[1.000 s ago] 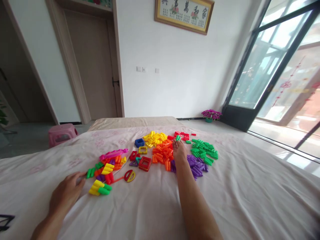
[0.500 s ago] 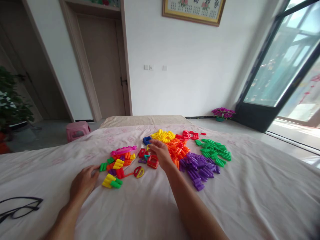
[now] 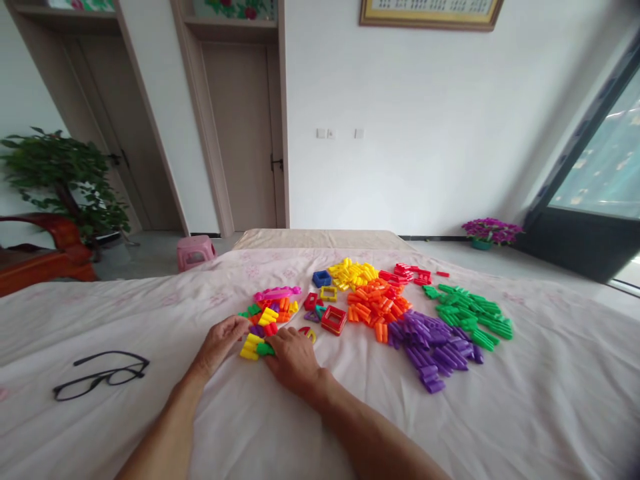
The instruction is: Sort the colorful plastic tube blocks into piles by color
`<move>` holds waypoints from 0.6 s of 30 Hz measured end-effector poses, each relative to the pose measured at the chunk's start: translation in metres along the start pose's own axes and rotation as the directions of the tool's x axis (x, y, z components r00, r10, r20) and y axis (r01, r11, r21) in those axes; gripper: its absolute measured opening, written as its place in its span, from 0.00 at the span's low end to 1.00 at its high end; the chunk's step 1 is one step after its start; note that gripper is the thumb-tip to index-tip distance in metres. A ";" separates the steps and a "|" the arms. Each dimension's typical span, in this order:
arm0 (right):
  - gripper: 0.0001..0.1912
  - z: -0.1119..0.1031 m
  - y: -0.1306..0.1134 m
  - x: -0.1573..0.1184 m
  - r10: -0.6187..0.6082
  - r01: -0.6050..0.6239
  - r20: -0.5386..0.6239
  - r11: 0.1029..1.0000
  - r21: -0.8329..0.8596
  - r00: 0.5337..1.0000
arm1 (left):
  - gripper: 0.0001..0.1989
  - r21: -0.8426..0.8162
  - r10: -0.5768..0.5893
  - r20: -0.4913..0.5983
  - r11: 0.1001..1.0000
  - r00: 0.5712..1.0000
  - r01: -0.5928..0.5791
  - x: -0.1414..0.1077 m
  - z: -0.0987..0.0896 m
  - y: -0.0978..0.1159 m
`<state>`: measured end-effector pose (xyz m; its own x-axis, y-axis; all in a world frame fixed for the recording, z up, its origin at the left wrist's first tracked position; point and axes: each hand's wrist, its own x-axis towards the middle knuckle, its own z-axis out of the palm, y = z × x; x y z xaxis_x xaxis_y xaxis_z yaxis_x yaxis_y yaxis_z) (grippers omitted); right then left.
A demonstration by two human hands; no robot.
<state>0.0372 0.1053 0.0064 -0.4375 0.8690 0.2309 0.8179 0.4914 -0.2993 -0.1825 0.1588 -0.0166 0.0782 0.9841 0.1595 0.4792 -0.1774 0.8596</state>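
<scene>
A small mixed heap of plastic building blocks lies in front of both hands, with a pink curved piece (image 3: 277, 293) at its back. My left hand (image 3: 224, 339) is at the heap's left side, fingers drawn together; what they hold, if anything, is too small to name. My right hand (image 3: 296, 360) bends down over the heap's near right edge, its fingertips hidden. Beside those fingers lie a red block (image 3: 271, 329) and a yellow block (image 3: 250, 347) joined to a green block (image 3: 265, 349). A red and yellow round piece (image 3: 309, 333) is partly covered by the right hand.
Loose blocks lie sorted by colour to the right: yellow (image 3: 353, 274), orange (image 3: 380, 301), purple (image 3: 435, 343), green (image 3: 473, 313) and red (image 3: 407, 273). Square frames, one red (image 3: 333, 320), one blue (image 3: 321, 279), one yellow (image 3: 329, 293), sit between. Eyeglasses (image 3: 103, 379) rest at left on the cloth (image 3: 500, 407).
My right hand has come back from near the yellow blocks to the mixed heap, uncovering the yellow frame. My left hand's fingers have drawn together at the heap. The view has turned left.
</scene>
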 end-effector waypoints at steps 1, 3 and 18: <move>0.13 0.000 0.001 0.000 0.016 -0.016 -0.001 1.000 -0.003 1.000 | 0.26 -0.034 0.007 0.068 0.999 0.998 -0.005 -0.001 0.001 0.003; 0.11 0.000 0.005 0.000 0.043 -0.043 -0.007 0.999 0.004 0.999 | 0.25 -0.083 0.017 0.180 0.997 0.984 -0.002 -0.001 0.002 0.007; 0.12 -0.026 0.080 0.016 0.397 -0.101 -0.230 0.659 0.745 0.889 | 0.24 -0.261 -0.070 0.192 0.958 0.979 0.120 0.004 0.004 0.004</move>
<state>0.1053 0.1573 0.0105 0.0216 0.9538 0.2997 0.3051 0.2792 -0.9105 -0.1771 0.1623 -0.0147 0.2105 0.9776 0.0026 0.2406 -0.0544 0.9691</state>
